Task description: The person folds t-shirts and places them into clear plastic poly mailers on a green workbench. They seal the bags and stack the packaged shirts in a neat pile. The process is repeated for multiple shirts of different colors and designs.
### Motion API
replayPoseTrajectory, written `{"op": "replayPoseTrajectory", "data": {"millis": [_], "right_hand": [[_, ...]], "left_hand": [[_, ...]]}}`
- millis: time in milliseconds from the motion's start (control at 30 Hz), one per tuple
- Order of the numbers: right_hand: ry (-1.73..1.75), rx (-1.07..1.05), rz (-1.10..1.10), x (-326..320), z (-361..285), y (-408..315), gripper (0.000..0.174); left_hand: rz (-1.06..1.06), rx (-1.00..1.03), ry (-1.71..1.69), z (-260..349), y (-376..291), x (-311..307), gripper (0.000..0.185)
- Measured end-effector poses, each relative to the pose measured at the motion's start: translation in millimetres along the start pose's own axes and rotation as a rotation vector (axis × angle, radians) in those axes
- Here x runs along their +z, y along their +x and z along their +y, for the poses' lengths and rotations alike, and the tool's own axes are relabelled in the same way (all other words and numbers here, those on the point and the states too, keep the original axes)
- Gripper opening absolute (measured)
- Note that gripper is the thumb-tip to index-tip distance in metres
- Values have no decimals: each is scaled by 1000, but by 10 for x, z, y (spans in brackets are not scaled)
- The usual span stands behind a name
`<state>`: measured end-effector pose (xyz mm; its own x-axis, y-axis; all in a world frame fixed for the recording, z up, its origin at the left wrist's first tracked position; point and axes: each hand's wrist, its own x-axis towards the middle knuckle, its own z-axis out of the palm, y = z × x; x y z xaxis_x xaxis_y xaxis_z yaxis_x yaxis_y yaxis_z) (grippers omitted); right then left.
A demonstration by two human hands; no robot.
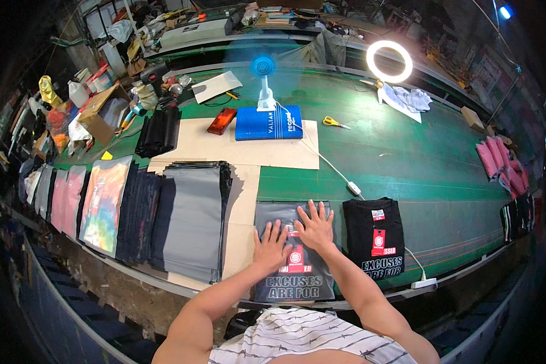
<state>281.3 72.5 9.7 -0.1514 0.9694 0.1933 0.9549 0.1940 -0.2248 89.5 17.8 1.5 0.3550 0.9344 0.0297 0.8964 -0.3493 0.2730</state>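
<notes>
A folded dark T-shirt in a clear plastic bag (294, 285) lies at the near edge of the green table. My left hand (271, 248) rests flat on the bag's left part, fingers apart. Spread on its upper right part is my right hand (316, 227). Neither hand holds anything. Just right of the bag lies a folded black T-shirt (361, 227) with a red hang tag and no visible bag. To the left is a stack of grey plastic bags (193, 214), with a row of packed garments (103, 204) beyond it.
A small white fan (266, 98) stands on a blue record book (268, 129). Yellow-handled scissors (336, 122) lie to its right, a red phone (222, 121) to its left. A lit ring light (407, 63) stands behind. A white cable (332, 166) crosses the table; pink packets (500, 159) lie far right.
</notes>
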Motion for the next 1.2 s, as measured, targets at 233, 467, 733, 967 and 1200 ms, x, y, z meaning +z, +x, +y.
{"op": "replayPoseTrajectory", "data": {"millis": [233, 467, 733, 967, 1200], "right_hand": [[10, 27, -2, -6, 11, 11, 52], [-3, 31, -30, -42, -6, 21, 53], [0, 25, -12, -26, -7, 5, 53], [18, 29, -26, 10, 23, -2, 56], [480, 237, 174, -50, 342, -260, 63]], "left_hand": [[151, -66, -164, -252, 837, -82, 33], [138, -125, -313, -633, 1332, -78, 14], [-5, 19, -58, -794, 1369, -243, 11], [120, -79, -200, -1105, 1074, -283, 27], [168, -442, -823, -629, -68, -133, 65]]}}
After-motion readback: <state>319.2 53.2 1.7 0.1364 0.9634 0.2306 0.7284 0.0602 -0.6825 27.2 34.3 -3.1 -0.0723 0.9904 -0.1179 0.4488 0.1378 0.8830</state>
